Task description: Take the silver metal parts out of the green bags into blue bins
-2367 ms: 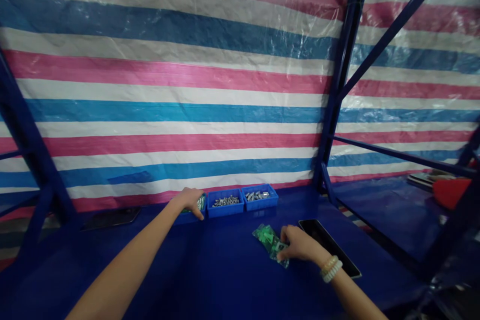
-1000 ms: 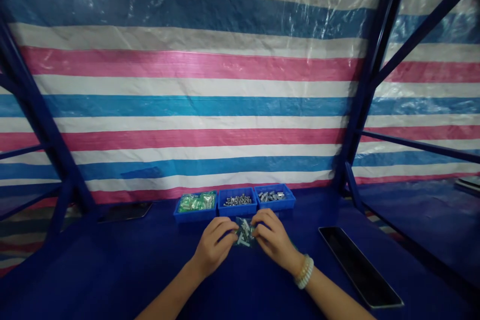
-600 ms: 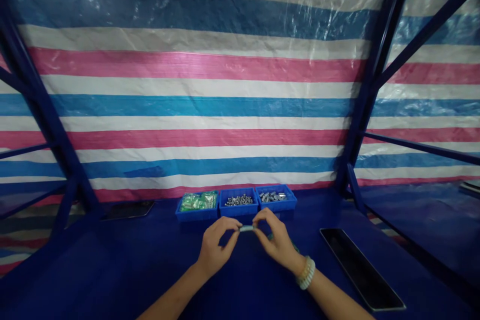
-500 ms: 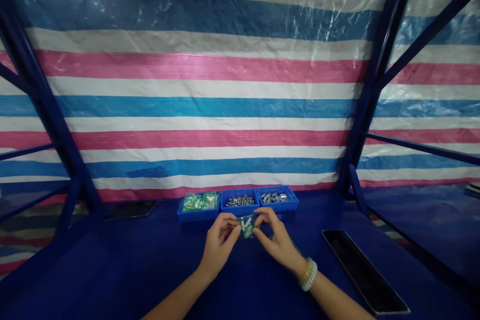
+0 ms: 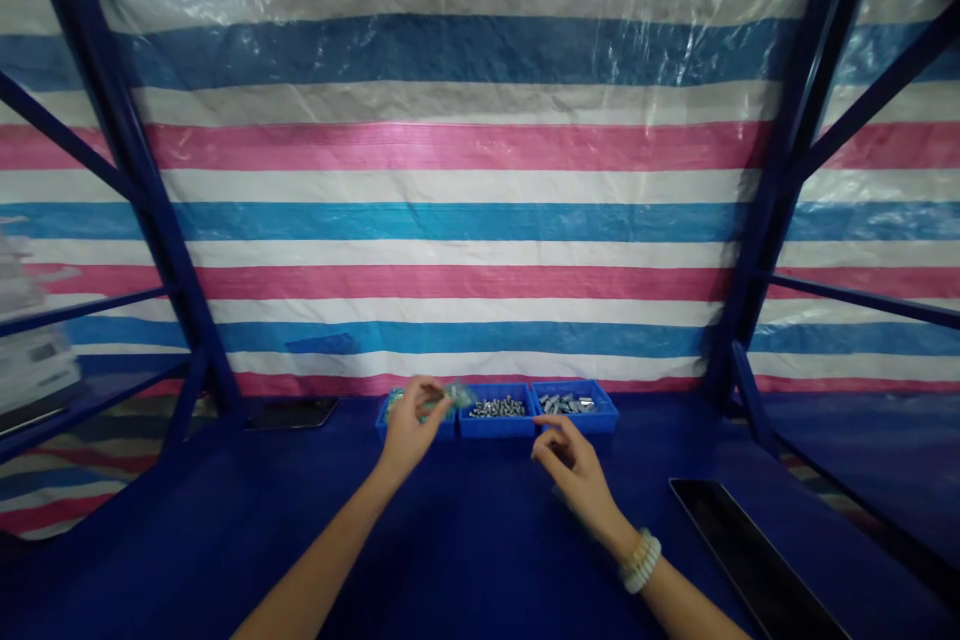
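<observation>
Through the head camera I had the left hand (image 5: 409, 430) at about eleven o'clock in my view, pinching a small clear packet (image 5: 459, 395) that was blurred enough to hide its contents. As far as I could judge, the work stood partway: several green-and-clear packets (image 5: 393, 402) already lay in the left blue tray (image 5: 446, 430), partly hidden by the hand, while the pinched one was out of the tray and unreleased. Small metal pieces (image 5: 499, 407) sat loose in the middle blue tray (image 5: 495, 429), and longer metal pieces (image 5: 566, 405) lay loose in the right blue tray (image 5: 592, 422); I could not tell whether any of those remained to be dealt with. The pinched packet poked out beyond the fingertips at roughly two o'clock from the left palm, over or just in front of where the left and middle trays met; I couldn't tell if it touched either rim. The right hand (image 5: 581, 485) was near one o'clock, its thumb and index finger parted with nothing visible between them, the index tip near the front of the trays. Something greenish (image 5: 559, 495) showed at the underside of that hand, toward its eight o'clock, but I could not tell whether the tucked fingers held it or it lay on the blue table (image 5: 450, 550). A dark tablet-like slab (image 5: 750, 550) rested at about four o'clock from the right hand, and a phone-like slab (image 5: 296, 413) lay toward nine o'clock from the left hand.
</observation>
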Available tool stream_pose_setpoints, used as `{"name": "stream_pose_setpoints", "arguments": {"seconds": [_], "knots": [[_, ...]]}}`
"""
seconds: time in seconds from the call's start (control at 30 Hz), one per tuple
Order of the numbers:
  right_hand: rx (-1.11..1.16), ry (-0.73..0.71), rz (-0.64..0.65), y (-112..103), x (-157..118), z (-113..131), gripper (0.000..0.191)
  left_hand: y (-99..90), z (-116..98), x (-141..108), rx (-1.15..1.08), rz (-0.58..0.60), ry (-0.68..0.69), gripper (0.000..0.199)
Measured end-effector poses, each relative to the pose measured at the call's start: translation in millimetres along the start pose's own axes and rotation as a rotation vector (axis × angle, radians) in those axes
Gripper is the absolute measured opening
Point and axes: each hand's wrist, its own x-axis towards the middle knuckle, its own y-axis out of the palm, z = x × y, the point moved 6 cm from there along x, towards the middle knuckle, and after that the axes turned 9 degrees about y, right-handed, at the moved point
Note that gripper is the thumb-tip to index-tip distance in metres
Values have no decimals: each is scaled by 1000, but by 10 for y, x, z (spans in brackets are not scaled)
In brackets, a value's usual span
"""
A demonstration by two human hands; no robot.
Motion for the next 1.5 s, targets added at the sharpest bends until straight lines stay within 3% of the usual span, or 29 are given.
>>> {"name": "stream_pose_setpoints", "arguments": {"seconds": [0.1, 0.27, 0.4, 0.53, 0.87, 1.07, 1.17, 1.27, 1.33, 1.4, 1.5], "knots": [[-3, 23, -102, -128, 60, -36, 27, -393, 189, 430, 284, -23, 56, 21], [-1, 57, -207, -251, 120, -125, 25, -603, 670, 867, 414, 231, 1, 15], [-1, 55, -257, -353, 163, -161, 24, -553, 945, 885, 416, 396, -28, 15], [-6, 50, -319, -493, 202, -134, 24, -501, 1104, 834, 407, 484, -37, 19], [-67, 56, -348, -695, 302, -206, 23, -500, 1204, 819, 439, 670, -3, 19], [-365, 64, -140, -620, 374, -287, 18, -545, 1102, 927, 485, 616, 15, 22], [-607, 118, 3, -543, 354, -334, 22, -607, 942, 952, 501, 480, 50, 26], [-795, 166, 145, -473, 282, -373, 21, -614, 643, 845, 509, 292, 108, 36], [-892, 192, 208, -459, 226, -393, 15, -521, 375, 669, 498, 177, 151, 40], [-955, 229, 252, -480, 179, -415, 25, -351, 64, 427, 406, 55, 222, 34], [-957, 342, 353, -528, 118, -473, 51, 107, -338, 12, 213, 119, 318, 28]]}}
